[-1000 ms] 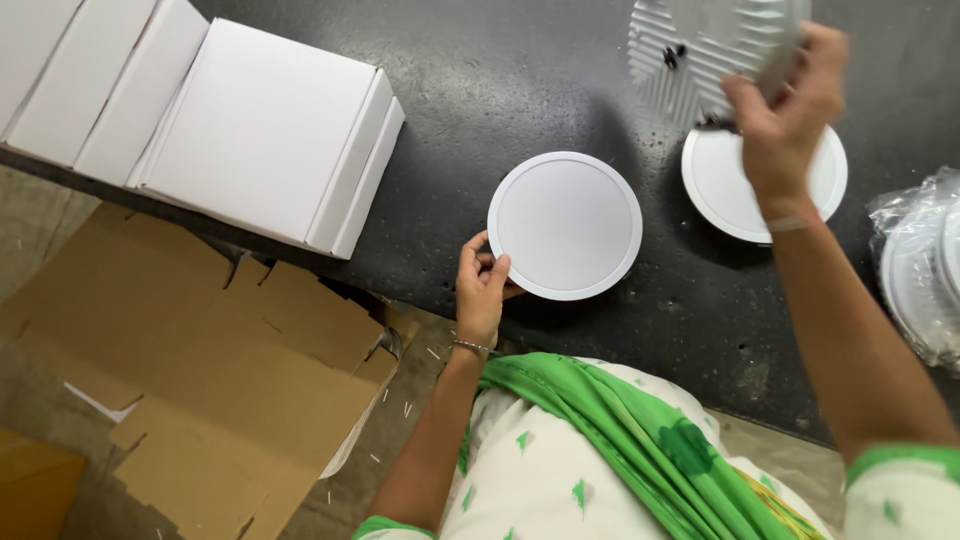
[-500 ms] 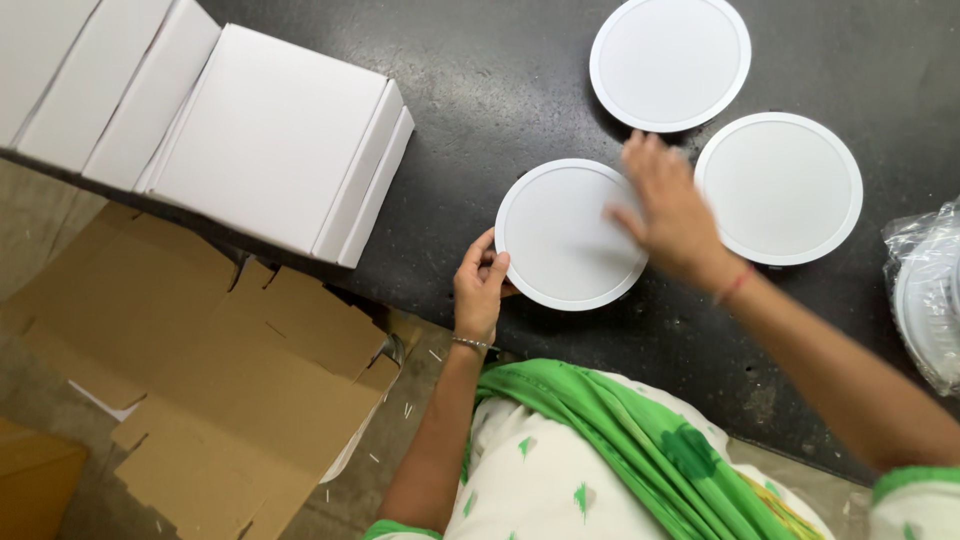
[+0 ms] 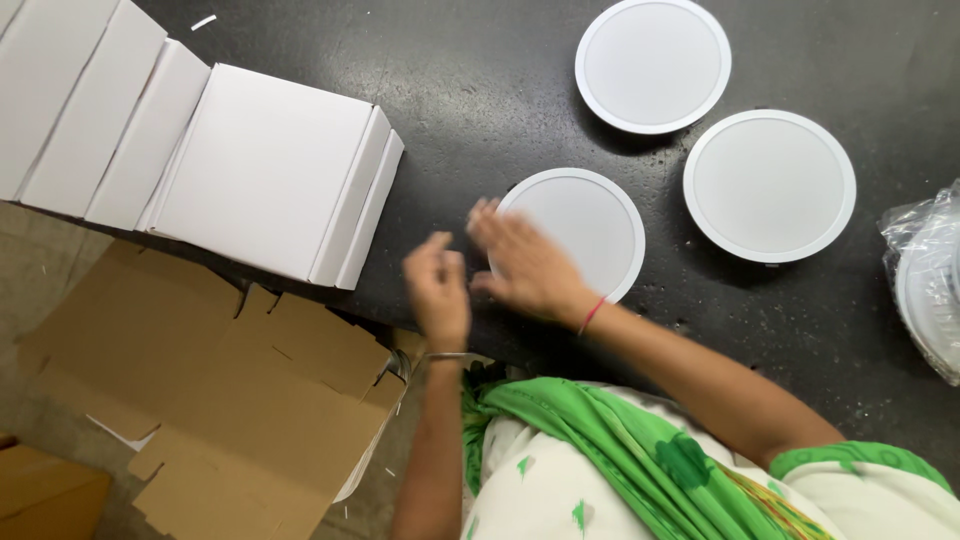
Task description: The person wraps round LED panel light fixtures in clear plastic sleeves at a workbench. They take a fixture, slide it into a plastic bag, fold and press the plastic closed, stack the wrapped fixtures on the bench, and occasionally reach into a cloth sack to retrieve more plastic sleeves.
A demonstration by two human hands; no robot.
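Note:
Three round white discs lie face up on the black table (image 3: 480,90): one near me (image 3: 590,225), one at the far middle (image 3: 652,65), one to the right (image 3: 770,185). My right hand (image 3: 525,265), fingers spread and blurred, lies over the near disc's left edge. My left hand (image 3: 438,290) hovers just left of it above the table's front edge, fingers loosely bent, holding nothing. A stack of flat white boxes (image 3: 270,170) leans at the left of the table.
Flattened brown cardboard (image 3: 220,400) lies on the floor below the table's front edge. A clear plastic bag with a white round part (image 3: 925,285) sits at the right edge of the table.
My right hand slid left across the near disc to its left edge. My left hand let go of the disc's rim and moved left.

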